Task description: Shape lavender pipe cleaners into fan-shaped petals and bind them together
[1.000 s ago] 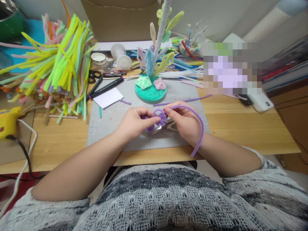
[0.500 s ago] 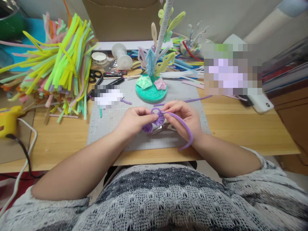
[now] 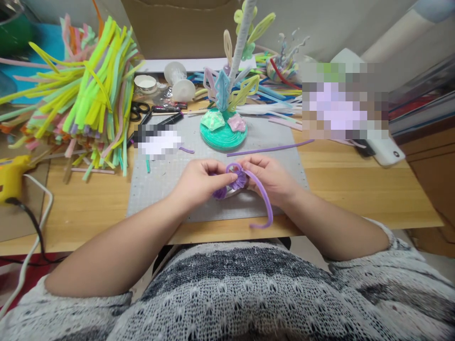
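Observation:
Between my two hands is a purple pipe cleaner (image 3: 267,201), partly wound into a ribbed, rounded piece with a loop on top. My left hand (image 3: 204,182) pinches the ribbed part between thumb and fingers. Another purple ribbed piece (image 3: 220,192) shows below my left fingers. Where the free length leaves the wound part, my right hand (image 3: 266,175) grips the pipe cleaner. Its long tail curves down toward the table's front edge. A shiny metal thing lies under the hands, mostly hidden.
Beyond the hands, a green round base (image 3: 223,137) carries a wrapped white stem (image 3: 241,45) with pipe-cleaner shapes. A straight purple pipe cleaner (image 3: 270,148) lies on the grey cutting mat (image 3: 156,189). Bundled pipe cleaners (image 3: 92,85), scissors (image 3: 139,111) and a yellow glue gun (image 3: 14,177) are at left.
My right hand has shifted slightly down and turned, its fingers closer to the ribbed part. The tail of the pipe cleaner has swung left and lower. My left hand keeps its pinch.

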{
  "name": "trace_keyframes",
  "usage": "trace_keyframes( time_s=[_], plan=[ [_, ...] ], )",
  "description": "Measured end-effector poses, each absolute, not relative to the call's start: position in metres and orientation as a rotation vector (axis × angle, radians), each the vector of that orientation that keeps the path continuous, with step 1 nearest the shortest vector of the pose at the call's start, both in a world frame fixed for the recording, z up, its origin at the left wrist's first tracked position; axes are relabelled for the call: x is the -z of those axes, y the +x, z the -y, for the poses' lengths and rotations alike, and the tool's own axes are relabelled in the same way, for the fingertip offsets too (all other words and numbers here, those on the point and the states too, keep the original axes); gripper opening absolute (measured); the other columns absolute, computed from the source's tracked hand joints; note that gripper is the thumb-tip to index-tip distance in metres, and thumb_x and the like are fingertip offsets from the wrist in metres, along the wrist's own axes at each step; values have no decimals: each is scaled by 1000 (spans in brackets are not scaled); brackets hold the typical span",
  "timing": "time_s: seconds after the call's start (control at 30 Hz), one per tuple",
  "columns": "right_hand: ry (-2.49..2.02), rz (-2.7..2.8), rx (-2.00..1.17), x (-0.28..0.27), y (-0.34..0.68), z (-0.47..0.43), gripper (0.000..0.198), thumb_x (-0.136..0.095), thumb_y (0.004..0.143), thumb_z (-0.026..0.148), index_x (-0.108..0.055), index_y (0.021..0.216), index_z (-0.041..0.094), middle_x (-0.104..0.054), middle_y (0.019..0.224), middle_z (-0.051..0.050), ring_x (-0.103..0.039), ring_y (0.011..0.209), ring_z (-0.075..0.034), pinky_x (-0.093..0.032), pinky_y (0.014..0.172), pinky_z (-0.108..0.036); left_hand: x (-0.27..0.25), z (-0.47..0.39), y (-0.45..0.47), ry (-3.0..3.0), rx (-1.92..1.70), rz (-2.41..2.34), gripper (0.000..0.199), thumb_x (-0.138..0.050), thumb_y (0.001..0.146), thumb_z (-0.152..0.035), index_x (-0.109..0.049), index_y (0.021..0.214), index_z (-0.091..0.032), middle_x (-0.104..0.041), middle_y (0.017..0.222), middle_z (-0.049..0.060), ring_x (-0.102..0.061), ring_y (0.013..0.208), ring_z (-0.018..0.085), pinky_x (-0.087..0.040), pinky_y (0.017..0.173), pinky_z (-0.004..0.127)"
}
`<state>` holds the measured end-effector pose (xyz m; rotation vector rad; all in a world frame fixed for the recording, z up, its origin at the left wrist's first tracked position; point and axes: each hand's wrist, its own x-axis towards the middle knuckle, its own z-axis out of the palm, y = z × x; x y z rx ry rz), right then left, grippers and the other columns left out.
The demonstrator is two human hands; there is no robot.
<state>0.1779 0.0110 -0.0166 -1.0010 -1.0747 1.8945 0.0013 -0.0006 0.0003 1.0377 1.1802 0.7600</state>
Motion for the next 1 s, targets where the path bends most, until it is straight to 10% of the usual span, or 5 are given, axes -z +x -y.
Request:
trace_keyframes(
  time_s=[1.0],
  plan=[
    [-1077,1501,-1393,13,173,-11,40,-73,73,52,-54,64,18,-52,57,4,-44,52,-8,-36,49,-23,2,-2,0,1002,-721,-1053,18,-70,65,-32,-64,62,-15,-59,57,-2,-50,54,9,-38,54,23]
  ],
)
